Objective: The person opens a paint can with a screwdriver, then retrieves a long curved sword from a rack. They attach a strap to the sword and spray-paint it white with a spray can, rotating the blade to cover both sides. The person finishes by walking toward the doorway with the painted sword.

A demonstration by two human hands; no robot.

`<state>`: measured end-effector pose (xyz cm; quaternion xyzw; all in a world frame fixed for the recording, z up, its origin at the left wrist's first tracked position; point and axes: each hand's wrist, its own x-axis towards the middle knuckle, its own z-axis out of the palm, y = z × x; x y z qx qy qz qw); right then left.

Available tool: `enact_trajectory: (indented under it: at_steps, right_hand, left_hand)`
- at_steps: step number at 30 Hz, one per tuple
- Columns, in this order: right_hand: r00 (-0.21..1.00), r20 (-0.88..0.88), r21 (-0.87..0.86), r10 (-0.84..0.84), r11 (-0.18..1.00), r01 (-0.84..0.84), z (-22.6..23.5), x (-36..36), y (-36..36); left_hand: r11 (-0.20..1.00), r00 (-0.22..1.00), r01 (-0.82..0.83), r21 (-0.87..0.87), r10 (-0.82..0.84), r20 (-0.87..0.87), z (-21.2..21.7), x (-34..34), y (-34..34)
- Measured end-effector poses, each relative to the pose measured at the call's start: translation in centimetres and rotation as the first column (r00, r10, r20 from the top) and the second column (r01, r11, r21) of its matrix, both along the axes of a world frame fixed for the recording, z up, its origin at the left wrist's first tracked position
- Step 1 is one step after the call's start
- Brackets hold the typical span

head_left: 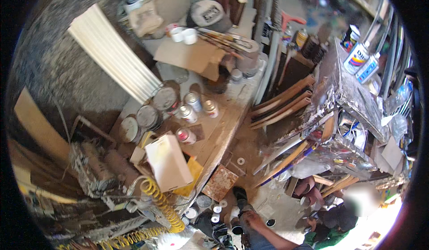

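Observation:
Only one of my hands shows: my right hand [253,219], with its forearm coming in from the lower edge. It hangs low over the dirty floor beside a small dark open tin [237,229] and several small round lids [217,209]. Whether its fingers hold anything is too small and blurred to tell. A dark shoe [240,193] lies just above the hand. My left hand is out of the picture.
A long workbench [223,129] carries spray cans [187,114], paint tins [147,116], a white box [169,162] and cardboard. A yellow coiled hose [161,205] hangs at its near end. Wooden slats [281,102] lean on a paint-spattered table [344,89]. Another person [330,218] crouches at lower right.

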<state>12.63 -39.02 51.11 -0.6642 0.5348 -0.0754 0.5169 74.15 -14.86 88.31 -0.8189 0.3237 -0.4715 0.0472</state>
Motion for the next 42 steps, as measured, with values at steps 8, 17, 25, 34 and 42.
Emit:
enact_trajectory:
  at_steps: [8, 17, 25, 34, 42]
  right_hand:
    - [0.976, 0.208, -0.020, -0.066, 0.997, 0.071, -2.7, -4.6, 4.9]
    - [0.519, -0.301, 0.575, -0.800, 0.282, 0.768, -8.7, -18.1, 10.7]
    - [0.822, -0.505, 0.544, -0.263, 0.642, 0.540, -10.3, -15.9, 8.0]
    - [0.981, 0.023, -0.055, -0.190, 0.980, 0.191, 0.7, 2.5, -36.5]
    - [0.154, 0.862, 0.272, -0.483, 0.697, 0.663, 18.5, 14.1, -64.7]
  left_hand:
    - [0.996, 0.987, -0.031, 0.080, 0.043, -0.153, 1.5, 0.3, -3.8]
    - [0.999, 0.954, -0.006, 0.041, 0.019, -0.300, 1.1, -2.0, -14.4]
    - [0.999, 0.939, 0.018, -0.026, -0.026, -0.343, -1.5, -2.9, -23.0]
    - [0.998, 0.926, 0.011, -0.062, -0.034, -0.375, -2.3, -2.7, -25.7]
    - [0.990, 0.916, 0.114, -0.084, -0.138, -0.376, -3.4, -2.9, -32.5]
